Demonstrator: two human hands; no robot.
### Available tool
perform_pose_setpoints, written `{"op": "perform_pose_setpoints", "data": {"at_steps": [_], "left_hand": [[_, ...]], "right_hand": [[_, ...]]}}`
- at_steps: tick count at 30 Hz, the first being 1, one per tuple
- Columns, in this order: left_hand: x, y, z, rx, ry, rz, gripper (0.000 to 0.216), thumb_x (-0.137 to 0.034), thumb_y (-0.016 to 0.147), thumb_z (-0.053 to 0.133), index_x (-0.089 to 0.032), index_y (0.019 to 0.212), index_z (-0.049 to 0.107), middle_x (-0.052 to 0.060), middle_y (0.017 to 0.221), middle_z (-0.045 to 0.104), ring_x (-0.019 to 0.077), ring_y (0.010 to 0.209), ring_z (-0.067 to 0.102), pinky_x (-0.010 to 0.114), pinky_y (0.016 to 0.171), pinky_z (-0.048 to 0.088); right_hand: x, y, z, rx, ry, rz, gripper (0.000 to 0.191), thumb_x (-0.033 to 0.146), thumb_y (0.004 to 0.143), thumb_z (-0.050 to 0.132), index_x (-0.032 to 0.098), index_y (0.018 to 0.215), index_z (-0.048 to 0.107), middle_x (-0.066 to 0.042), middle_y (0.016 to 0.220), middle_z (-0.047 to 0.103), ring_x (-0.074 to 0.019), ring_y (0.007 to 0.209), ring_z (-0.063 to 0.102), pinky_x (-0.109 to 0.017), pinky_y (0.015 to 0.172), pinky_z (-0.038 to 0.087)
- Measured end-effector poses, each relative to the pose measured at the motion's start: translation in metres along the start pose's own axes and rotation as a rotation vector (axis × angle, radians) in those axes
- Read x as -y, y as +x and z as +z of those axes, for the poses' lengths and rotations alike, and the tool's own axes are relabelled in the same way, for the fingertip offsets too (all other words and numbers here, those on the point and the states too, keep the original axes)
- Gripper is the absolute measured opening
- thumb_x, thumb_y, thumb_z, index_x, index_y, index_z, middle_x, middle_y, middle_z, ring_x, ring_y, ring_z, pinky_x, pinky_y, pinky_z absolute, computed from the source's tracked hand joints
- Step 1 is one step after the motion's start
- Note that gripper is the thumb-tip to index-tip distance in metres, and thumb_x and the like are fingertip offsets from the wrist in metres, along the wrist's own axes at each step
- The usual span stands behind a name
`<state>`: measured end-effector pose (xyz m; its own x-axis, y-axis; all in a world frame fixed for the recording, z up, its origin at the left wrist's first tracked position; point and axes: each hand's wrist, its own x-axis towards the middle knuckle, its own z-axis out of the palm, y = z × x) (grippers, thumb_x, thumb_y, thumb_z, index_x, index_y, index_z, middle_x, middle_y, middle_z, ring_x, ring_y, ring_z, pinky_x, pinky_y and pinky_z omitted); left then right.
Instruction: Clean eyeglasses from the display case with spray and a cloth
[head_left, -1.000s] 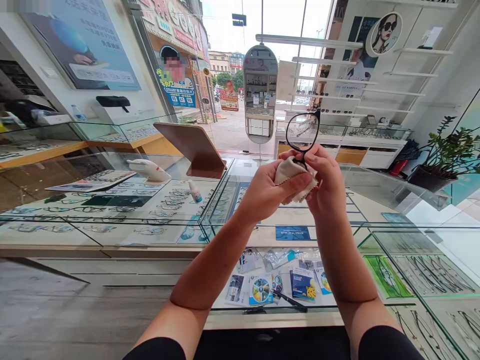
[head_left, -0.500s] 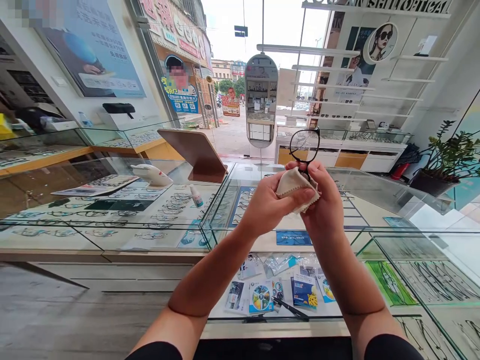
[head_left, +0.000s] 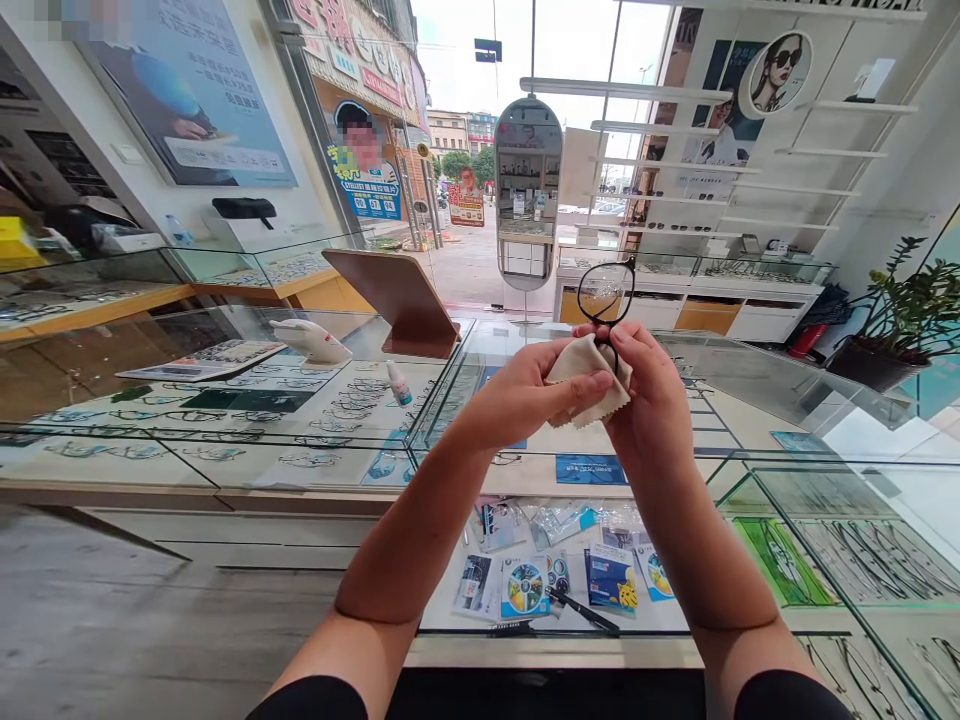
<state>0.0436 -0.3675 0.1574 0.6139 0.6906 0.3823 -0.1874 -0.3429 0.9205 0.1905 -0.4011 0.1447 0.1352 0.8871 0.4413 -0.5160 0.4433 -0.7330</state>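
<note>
Both hands (head_left: 651, 395), curled closed, grip pale cloth (head_left: 576, 362) and dark-rimmed glasses (head_left: 604, 293) whose lower lens is hidden

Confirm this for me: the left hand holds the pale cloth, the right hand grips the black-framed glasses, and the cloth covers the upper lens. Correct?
Not quite: the upper lens is uncovered, standing above the fingers, with the cloth below it, as the head view shows. The left hand does hold the pale cloth, and the right hand grips the black-framed glasses.
</note>
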Motion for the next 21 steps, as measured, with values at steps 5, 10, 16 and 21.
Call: {"op": "perform_pose_setpoints", "data": {"at_steps": [5, 10, 16, 21], "left_hand": [[0.003, 0.001, -0.002, 0.039, -0.033, 0.089, 0.043, -0.05, 0.086, 0.099, -0.018, 0.099, 0.073, 0.001, 0.085, 0.067, 0.0118, 0.074, 0.058, 0.024, 0.067, 0.049], [0.01, 0.005, 0.011, -0.018, -0.077, 0.201, 0.047, -0.054, 0.085, 0.1, -0.018, 0.097, 0.071, -0.002, 0.078, 0.06, 0.0112, 0.07, 0.055, 0.024, 0.063, 0.047], [0.023, 0.01, 0.022, -0.195, -0.095, 0.309, 0.051, -0.068, 0.095, 0.087, -0.019, 0.1, 0.075, -0.001, 0.079, 0.062, 0.0115, 0.067, 0.056, 0.026, 0.062, 0.048], [0.022, 0.009, 0.017, -0.187, -0.01, 0.308, 0.061, -0.076, 0.101, 0.075, -0.02, 0.079, 0.067, 0.0, 0.072, 0.057, 0.0141, 0.069, 0.054, 0.028, 0.062, 0.047]], "right_hand": [[0.0, -0.002, 0.003, 0.006, -0.009, -0.022, 0.021, 0.04, 0.089, 0.082, 0.029, 0.085, 0.065, -0.002, 0.101, 0.084, -0.0253, 0.108, 0.079, -0.041, 0.094, 0.065], [-0.002, -0.005, 0.003, 0.024, -0.025, -0.077, 0.026, 0.044, 0.093, 0.082, 0.03, 0.09, 0.06, -0.002, 0.11, 0.083, -0.0249, 0.11, 0.077, -0.039, 0.089, 0.063], [-0.002, -0.006, 0.001, 0.024, -0.055, -0.028, 0.035, 0.049, 0.093, 0.082, 0.029, 0.088, 0.054, 0.001, 0.099, 0.08, -0.012, 0.058, 0.053, -0.029, 0.047, 0.037], [0.004, -0.004, -0.001, 0.012, -0.05, 0.001, 0.035, 0.046, 0.089, 0.084, 0.028, 0.085, 0.055, 0.003, 0.093, 0.078, -0.0077, 0.048, 0.036, -0.028, 0.041, 0.027]]}}
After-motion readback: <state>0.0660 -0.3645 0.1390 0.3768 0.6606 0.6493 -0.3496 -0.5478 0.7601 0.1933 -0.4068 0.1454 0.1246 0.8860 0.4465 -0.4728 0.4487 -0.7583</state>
